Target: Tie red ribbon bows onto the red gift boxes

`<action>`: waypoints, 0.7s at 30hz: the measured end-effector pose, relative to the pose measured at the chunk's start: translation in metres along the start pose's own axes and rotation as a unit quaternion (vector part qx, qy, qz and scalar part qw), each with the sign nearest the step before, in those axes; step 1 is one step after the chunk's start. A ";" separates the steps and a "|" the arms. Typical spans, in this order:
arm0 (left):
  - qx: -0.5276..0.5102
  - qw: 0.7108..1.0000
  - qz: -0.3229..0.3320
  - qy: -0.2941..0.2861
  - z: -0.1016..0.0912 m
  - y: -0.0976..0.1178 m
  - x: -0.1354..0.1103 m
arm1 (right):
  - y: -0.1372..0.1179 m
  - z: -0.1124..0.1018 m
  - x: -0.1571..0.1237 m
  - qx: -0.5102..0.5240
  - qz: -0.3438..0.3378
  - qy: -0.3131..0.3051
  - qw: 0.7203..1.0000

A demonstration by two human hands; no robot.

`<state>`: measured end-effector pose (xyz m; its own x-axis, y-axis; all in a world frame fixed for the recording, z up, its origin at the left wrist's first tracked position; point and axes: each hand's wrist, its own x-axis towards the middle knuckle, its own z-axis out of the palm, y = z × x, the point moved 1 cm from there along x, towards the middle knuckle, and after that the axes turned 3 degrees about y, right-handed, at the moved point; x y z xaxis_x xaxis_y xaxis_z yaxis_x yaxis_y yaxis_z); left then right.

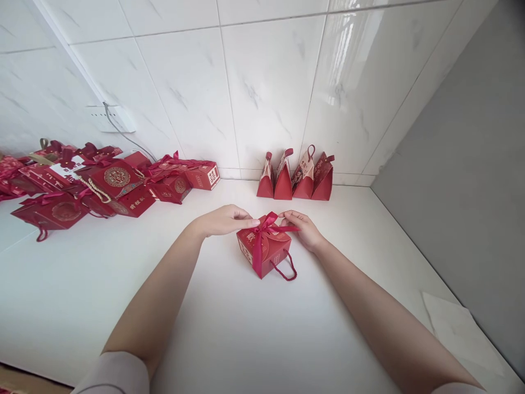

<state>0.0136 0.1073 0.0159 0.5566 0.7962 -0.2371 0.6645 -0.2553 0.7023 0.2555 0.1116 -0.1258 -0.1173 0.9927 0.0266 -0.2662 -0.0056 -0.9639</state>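
A small red gift box (246,245) with gold print stands on the white surface in front of me. Around it runs a crimson ribbon (257,254), tied in a bow on top. One dark red cord handle (292,271) hangs out at its right side. At the upper left of the box, my left hand (225,220) is closed, thumb and fingers pinching at the ribbon's bow. From the other side my right hand (303,229) reaches the bow with its fingers curled closed on the ribbon. A ribbon end lies against this hand, and its fingertips are partly hidden.
Several red wedge-shaped boxes (302,189) with loops stand in a row by the tiled wall (270,82). A pile of red gift boxes (118,183) lies at the left, below a wall socket (110,119) with a grey cable. A grey panel (459,164) borders the right side.
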 end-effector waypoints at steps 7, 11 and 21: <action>0.021 1.000 -0.008 -0.004 0.006 -0.004 0.007 | -0.057 0.005 -0.016 -0.125 0.065 -0.147 0.979; 0.003 0.999 -0.026 -0.030 0.006 -0.006 0.009 | -0.090 0.012 -0.032 -0.264 0.063 -0.247 0.930; -0.004 0.998 -0.054 -0.027 0.010 -0.004 0.011 | -0.108 0.015 -0.045 -0.320 0.119 -0.331 0.880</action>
<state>0.0222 0.1114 0.0038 0.5079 0.7886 -0.3467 0.7184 -0.1657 0.6756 0.2756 0.0656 -0.0190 -0.6843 0.6845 -0.2515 0.4091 0.0749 -0.9094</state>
